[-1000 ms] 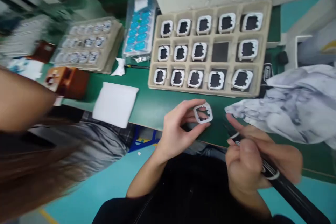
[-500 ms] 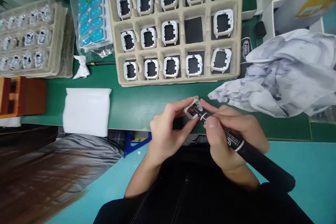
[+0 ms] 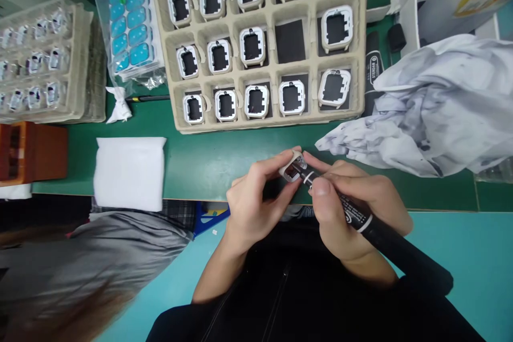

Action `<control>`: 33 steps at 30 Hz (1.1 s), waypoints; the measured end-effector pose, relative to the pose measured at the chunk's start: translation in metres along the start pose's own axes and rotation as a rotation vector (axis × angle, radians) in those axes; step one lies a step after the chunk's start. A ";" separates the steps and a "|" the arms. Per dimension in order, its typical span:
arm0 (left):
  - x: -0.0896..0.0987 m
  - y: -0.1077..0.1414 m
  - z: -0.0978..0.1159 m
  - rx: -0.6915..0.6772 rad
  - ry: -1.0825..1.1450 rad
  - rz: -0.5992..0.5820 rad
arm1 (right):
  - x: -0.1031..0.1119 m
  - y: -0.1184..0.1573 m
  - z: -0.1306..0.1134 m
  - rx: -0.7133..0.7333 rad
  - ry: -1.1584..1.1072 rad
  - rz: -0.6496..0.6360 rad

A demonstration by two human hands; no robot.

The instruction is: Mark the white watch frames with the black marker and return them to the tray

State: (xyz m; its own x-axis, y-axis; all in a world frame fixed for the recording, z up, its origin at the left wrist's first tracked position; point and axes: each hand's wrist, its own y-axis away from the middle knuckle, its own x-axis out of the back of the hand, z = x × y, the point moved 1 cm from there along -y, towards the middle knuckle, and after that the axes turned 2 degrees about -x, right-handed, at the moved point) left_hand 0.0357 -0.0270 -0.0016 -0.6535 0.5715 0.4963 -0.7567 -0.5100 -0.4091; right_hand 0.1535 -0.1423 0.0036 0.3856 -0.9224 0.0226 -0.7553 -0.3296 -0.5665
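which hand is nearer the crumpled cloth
Right. The right hand is just below the left part of the cloth; the left hand is farther off, left of the right one.

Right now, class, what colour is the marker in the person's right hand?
The marker is black with white bands and lettering; see the head view.

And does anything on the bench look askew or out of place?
Yes. The white frame in the near right corner of the tray sits twisted, while the frame to its left lies straighter. The crumpled cloth to the right carries dark blotches, perhaps stains. No spill is visible.
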 end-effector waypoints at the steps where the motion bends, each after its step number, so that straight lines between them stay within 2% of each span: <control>1: 0.000 0.000 0.000 -0.016 -0.015 0.012 | -0.001 0.000 -0.001 0.000 0.003 -0.003; 6: 0.000 -0.001 0.000 -0.048 -0.035 0.047 | 0.001 0.000 -0.002 0.043 0.016 -0.031; 10: 0.000 -0.002 0.001 -0.029 -0.013 0.037 | 0.004 0.002 -0.003 0.011 0.062 -0.065; 14: 0.000 -0.003 0.000 -0.042 0.015 0.026 | 0.002 0.000 -0.004 0.064 0.066 -0.037; 23: -0.001 -0.003 0.000 -0.044 0.021 0.025 | -0.001 -0.002 -0.003 0.077 0.066 -0.009; 29: 0.001 -0.003 -0.001 -0.025 0.055 0.012 | 0.000 0.002 -0.006 0.016 0.122 -0.009; 33: 0.002 -0.003 -0.001 0.015 0.080 0.016 | -0.001 0.002 -0.005 0.006 0.070 -0.012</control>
State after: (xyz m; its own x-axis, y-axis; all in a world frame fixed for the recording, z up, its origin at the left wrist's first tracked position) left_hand 0.0365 -0.0234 0.0001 -0.6657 0.6121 0.4268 -0.7459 -0.5290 -0.4047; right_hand 0.1493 -0.1428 0.0069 0.3564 -0.9303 0.0872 -0.7477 -0.3399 -0.5705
